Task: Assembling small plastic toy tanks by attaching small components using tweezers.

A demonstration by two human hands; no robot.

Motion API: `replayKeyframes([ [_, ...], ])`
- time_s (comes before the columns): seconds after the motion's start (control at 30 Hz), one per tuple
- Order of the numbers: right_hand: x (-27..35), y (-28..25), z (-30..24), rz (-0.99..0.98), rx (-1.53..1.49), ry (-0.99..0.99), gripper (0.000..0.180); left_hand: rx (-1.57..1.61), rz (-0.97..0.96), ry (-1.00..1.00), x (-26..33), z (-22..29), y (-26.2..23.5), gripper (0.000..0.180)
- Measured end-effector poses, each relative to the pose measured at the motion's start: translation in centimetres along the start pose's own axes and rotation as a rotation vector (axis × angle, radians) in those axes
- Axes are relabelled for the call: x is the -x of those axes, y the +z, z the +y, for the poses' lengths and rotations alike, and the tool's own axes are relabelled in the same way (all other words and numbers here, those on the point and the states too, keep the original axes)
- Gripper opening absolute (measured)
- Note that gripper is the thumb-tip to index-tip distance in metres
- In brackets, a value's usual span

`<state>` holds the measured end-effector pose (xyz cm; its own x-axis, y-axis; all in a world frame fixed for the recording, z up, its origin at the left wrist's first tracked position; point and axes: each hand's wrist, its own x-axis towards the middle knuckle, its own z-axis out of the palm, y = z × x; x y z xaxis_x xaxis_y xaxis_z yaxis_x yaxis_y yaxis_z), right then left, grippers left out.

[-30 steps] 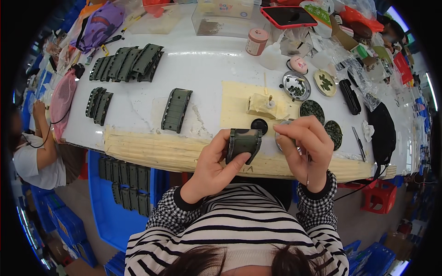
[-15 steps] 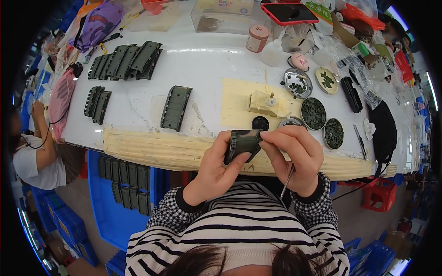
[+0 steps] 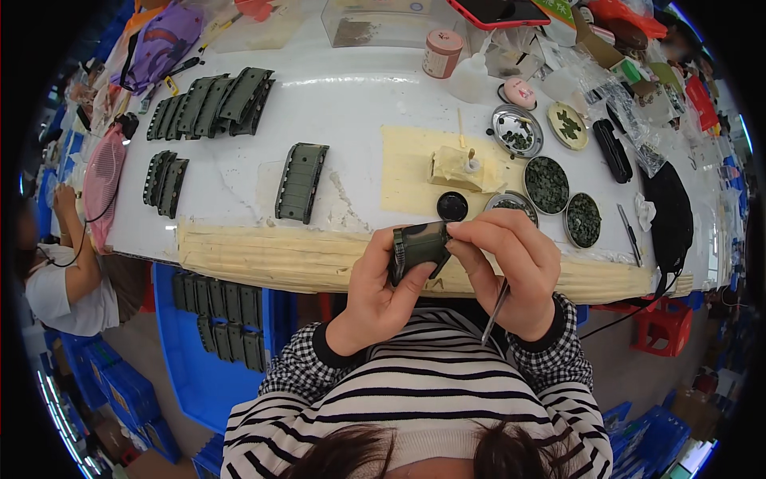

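Over the padded front edge of the table, my left hand (image 3: 369,310) grips a short, curved dark-green camouflage plastic piece (image 3: 420,246), its thumb on the near side. My right hand (image 3: 523,267) is closed, with thumb and index fingertips pressed at the piece's right edge; any small part between them is hidden. A slim metal tool (image 3: 495,313), perhaps tweezers, is tucked in that same hand and points down toward my body. Just beyond my hands are a small round black lid (image 3: 452,207) and a tin of small dark-green bits (image 3: 512,204), partly covered by my right hand.
A similar green piece (image 3: 302,183) lies left of centre, with stacked ones (image 3: 209,105) behind. Tins of green bits (image 3: 546,185) and a pen-like tool (image 3: 629,233) are at right. A tape-covered block (image 3: 459,169) stands mid-table. A blue crate (image 3: 182,363) sits below left.
The view has shifted slightly, so the table's contents sit a little differently in the picture. Both hands keep nearly the same hold, with the green piece tilted slightly differently.
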<state>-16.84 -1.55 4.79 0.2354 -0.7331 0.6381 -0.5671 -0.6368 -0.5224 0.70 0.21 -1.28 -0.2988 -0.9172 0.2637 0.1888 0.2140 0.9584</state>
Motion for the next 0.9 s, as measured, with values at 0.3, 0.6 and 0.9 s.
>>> replayKeyframes([
  [0.3,-2.3,-2.5,2.4,0.086,0.08,0.218,0.018,0.666,-0.06,-0.316,-0.7,-0.2,-0.9,0.041],
  [0.6,-3.1,0.0,5.7,-0.093,0.188,0.232,0.012,1.212,-0.096,-0.436,-1.6,-1.1,-0.7,0.042],
  [0.9,-3.2,-2.1,1.7,0.225,0.055,0.225,0.011,1.428,-0.158,-0.472,-1.2,-0.9,-0.3,0.045],
])
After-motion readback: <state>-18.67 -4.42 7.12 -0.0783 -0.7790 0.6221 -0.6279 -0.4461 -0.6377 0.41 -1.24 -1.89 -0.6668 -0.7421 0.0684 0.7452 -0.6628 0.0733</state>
